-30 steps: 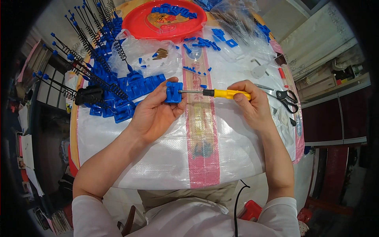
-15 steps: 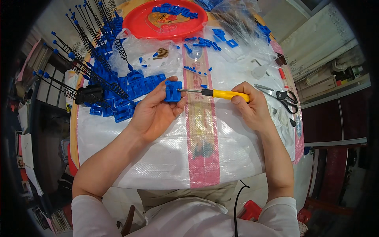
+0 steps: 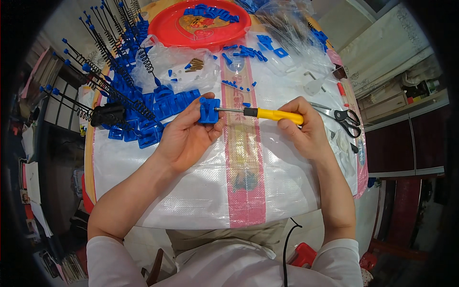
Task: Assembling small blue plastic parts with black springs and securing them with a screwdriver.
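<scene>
Between the fingers of my left hand [image 3: 184, 138] sits a small blue plastic part [image 3: 209, 111], held above the table. My right hand [image 3: 302, 128] is closed around the yellow handle of a screwdriver [image 3: 273, 115]. The screwdriver lies almost level, and its metal shaft reaches left to the right side of the blue part. Whether its tip is seated in a screw is too small to tell. To the left of my left hand stand joined blue plastic blocks [image 3: 165, 107], some with black coil springs and rods tipped in blue.
A red tray [image 3: 160, 28] with blue pieces stands at the far side. Plastic bags [image 3: 282, 24], brass-coloured pins [image 3: 195, 64] and small blue pieces [image 3: 248, 51] lie nearer. Scissors [image 3: 346, 117] and a red marker-like stick [image 3: 343, 91] are at right. A white woven sheet [image 3: 186, 201] covers the table.
The fingers of my right hand have shifted slightly on the screwdriver's handle. The blue part and my left hand stay nearly in place.
</scene>
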The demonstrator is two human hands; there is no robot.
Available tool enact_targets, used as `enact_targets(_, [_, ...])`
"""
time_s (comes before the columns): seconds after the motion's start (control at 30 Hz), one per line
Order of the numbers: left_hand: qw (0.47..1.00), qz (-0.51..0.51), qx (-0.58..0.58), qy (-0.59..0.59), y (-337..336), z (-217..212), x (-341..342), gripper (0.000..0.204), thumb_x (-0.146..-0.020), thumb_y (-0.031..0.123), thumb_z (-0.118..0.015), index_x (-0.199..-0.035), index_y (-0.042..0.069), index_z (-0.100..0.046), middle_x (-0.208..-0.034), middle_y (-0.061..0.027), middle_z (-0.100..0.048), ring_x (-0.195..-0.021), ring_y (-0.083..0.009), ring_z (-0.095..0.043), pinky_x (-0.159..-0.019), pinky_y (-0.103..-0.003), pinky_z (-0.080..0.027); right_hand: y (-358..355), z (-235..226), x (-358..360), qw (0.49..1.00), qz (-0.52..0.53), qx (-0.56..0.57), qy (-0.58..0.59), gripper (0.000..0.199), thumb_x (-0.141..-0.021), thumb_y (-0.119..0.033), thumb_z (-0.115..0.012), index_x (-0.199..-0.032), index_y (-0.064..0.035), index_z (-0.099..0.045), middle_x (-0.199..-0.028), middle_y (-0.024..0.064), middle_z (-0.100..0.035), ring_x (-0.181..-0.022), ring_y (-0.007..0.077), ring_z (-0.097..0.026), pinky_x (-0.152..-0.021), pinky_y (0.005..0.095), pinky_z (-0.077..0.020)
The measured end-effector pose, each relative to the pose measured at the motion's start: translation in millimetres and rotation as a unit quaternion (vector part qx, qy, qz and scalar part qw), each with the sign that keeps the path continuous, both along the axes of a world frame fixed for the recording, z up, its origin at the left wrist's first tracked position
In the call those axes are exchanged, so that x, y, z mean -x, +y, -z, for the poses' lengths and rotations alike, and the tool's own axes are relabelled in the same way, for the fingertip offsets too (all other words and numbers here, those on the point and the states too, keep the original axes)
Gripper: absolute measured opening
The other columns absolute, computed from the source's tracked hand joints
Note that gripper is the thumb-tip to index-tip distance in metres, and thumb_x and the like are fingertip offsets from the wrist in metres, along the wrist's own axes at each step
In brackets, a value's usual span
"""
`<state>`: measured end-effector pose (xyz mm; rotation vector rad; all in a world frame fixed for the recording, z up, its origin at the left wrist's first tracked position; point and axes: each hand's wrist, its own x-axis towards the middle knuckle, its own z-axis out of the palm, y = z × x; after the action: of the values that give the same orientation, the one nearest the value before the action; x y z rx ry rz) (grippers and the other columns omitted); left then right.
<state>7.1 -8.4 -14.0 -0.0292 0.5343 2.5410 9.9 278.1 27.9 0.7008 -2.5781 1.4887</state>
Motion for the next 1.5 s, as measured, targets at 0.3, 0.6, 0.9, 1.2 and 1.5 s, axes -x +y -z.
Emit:
enact_targets(0.3, [1.0, -0.015, 0.007, -0.022, 3, -4, -2, 0.037, -0.104, 0.022, -0.046, -0.138, 0.009, -0.042, -0.114, -0.0183, -0.059, -0.097, -0.0254, -0.061, -0.084, -0.033, -0.05, -7, 2, -2, 0.997, 0.002, 0.069, -0.028, 0.026, -0.088, -0.013, -0.071, -0.106, -0.0034, -0.054, -0.08, 0.0008, -0.06, -0.07, 0.0063, -0.052, -0.06, 0.0236, -0.0403])
enact_targets(0.6, [1.0, -0.004, -0.001, -0.004, 3, -3, -1, 0.036, -0.102, 0.015, -0.048, -0.136, 0.007, -0.042, -0.115, -0.0147, -0.059, -0.104, -0.0232, -0.06, -0.091, -0.035, -0.049, 3, -2, 1, 0.999, 0.02, -0.037, -0.022, 0.027, -0.088, -0.015, -0.07, -0.107, -0.0035, -0.054, -0.074, 0.0006, -0.058, -0.065, 0.006, -0.048, -0.059, 0.0235, -0.0389])
enact_targets(0.9, [1.0, 0.0, 0.012, 0.0, 0, -2, -2, 0.036, -0.101, 0.014, -0.048, -0.136, 0.007, -0.042, -0.115, -0.0122, -0.06, -0.107, -0.0214, -0.059, -0.095, -0.034, -0.047, -9, -6, -5, 0.997, 0.048, 0.03, -0.059, 0.029, -0.085, -0.013, -0.072, -0.104, -0.0031, -0.053, -0.076, 0.0001, -0.058, -0.064, 0.0053, -0.047, -0.058, 0.0225, -0.0376])
enact_targets(1.2, [1.0, 0.002, -0.002, -0.014, 0, 1, 1, 0.036, -0.104, 0.023, -0.045, -0.138, 0.01, -0.043, -0.113, -0.0182, -0.061, -0.098, -0.0261, -0.062, -0.085, -0.034, -0.05, -3, 1, 0, 0.999, 0.023, 0.012, -0.034, 0.021, -0.086, -0.012, -0.071, -0.1, -0.0022, -0.059, -0.074, 0.0006, -0.058, -0.066, 0.0061, -0.05, -0.059, 0.0227, -0.0401])
enact_targets(1.5, [1.0, -0.01, 0.015, -0.024, 2, -2, -2, 0.036, -0.103, 0.024, -0.047, -0.137, 0.011, -0.043, -0.113, -0.0171, -0.061, -0.099, -0.0251, -0.062, -0.082, -0.033, -0.048, -3, -4, -1, 0.999, 0.017, -0.006, -0.028, 0.024, -0.086, -0.012, -0.07, -0.105, -0.0027, -0.058, -0.074, 0.0007, -0.059, -0.063, 0.0071, -0.05, -0.058, 0.0239, -0.0401])
